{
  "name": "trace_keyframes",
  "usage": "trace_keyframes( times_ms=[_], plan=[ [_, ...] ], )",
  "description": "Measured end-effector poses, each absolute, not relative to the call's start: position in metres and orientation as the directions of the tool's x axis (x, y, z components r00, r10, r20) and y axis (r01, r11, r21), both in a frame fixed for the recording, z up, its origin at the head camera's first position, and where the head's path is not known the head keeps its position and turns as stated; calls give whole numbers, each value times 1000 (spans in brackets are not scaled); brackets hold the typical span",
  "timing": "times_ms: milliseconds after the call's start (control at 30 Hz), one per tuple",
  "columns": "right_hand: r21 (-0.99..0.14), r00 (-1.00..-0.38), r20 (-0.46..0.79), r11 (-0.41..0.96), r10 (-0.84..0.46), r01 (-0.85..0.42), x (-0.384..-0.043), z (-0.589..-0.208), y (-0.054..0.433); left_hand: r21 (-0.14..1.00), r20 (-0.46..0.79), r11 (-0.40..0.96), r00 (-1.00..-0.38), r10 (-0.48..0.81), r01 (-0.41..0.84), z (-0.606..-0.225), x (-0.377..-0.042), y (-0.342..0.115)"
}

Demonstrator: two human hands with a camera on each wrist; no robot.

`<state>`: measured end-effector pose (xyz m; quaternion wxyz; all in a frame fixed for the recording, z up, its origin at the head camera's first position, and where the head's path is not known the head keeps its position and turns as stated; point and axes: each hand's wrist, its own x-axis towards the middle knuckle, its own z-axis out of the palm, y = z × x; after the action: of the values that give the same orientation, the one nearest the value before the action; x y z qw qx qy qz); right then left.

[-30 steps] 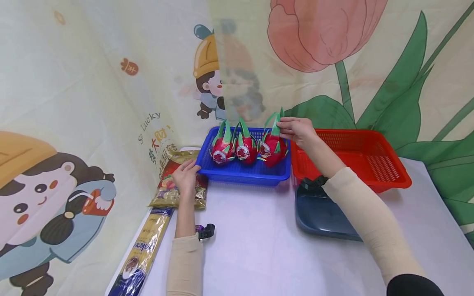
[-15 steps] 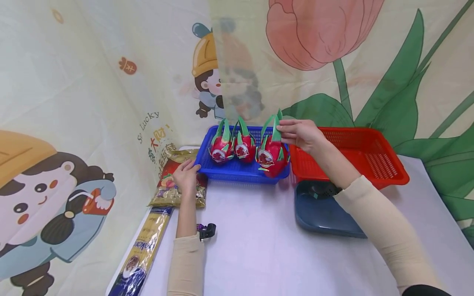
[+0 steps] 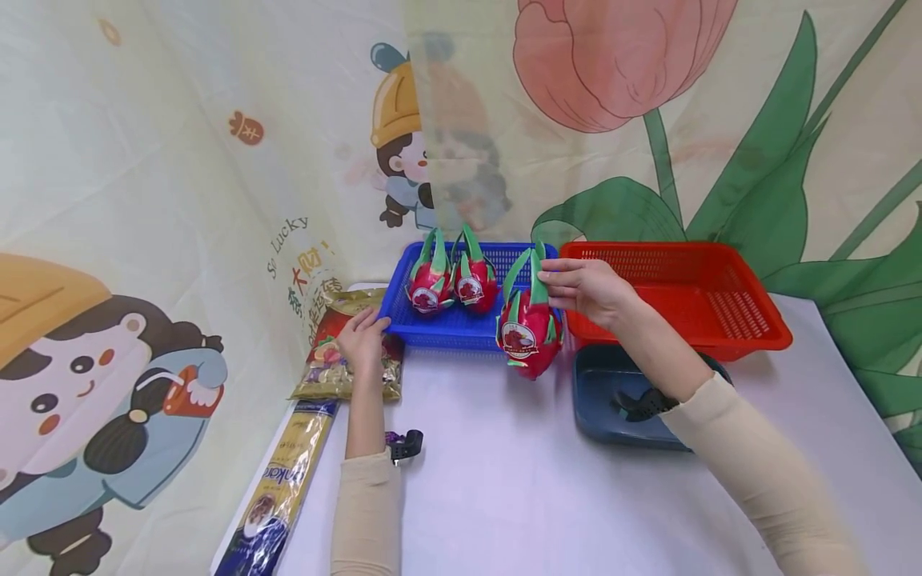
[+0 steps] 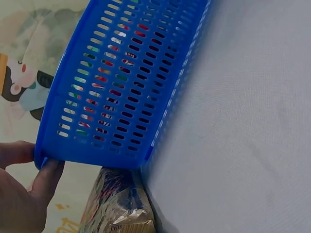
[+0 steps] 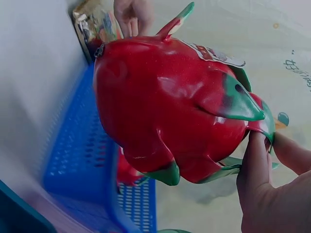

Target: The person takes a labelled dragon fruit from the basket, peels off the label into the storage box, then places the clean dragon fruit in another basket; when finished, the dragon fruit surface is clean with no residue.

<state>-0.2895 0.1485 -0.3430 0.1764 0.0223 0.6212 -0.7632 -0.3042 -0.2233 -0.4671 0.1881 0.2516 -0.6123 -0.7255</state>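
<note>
In the head view my right hand pinches a red dragon fruit by its long green leaves. The fruit, with a round label, hangs over the front right edge of the blue basket. Up close in the right wrist view, the fruit looks glossy, its leaf tip between finger and thumb. My left hand grips the basket's left front corner; the left wrist view has finger and thumb around the rim. Two more dragon fruits stand inside the basket at its left.
A red basket stands right of the blue one. In front of it sits a dark blue tray, partly behind my right forearm. A gold and red food bag and a long gold and blue packet lie at left.
My right hand has lifted the right-hand dragon fruit out of its place in the blue basket and brought it forward past the front rim. The left hand keeps its hold on the corner.
</note>
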Motion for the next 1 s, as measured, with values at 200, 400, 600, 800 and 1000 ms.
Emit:
trace_keyframes(
  times_ms=[200,400,600,800,1000],
  plan=[
    [-940,-925,-269,-136,-267,312,-279,-361,146,969,-153,-247,-825,-544,-17,-466,-304,-225],
    [-932,-918,-293,-134,-268,336,-271,-378,143,910,-164,-409,-843,-512,72,-469,-305,-224],
    [-920,-909,-314,-150,-274,363,-263,-394,140,872,-160,-474,-847,-508,119,-471,-305,-224],
    [-915,-899,-335,-129,-282,382,-260,-408,139,860,-150,-492,-854,-498,136,-472,-304,-225],
    [-910,-893,-346,-127,-287,394,-260,-422,139,866,-120,-477,-863,-491,151,-471,-302,-226]
  ],
)
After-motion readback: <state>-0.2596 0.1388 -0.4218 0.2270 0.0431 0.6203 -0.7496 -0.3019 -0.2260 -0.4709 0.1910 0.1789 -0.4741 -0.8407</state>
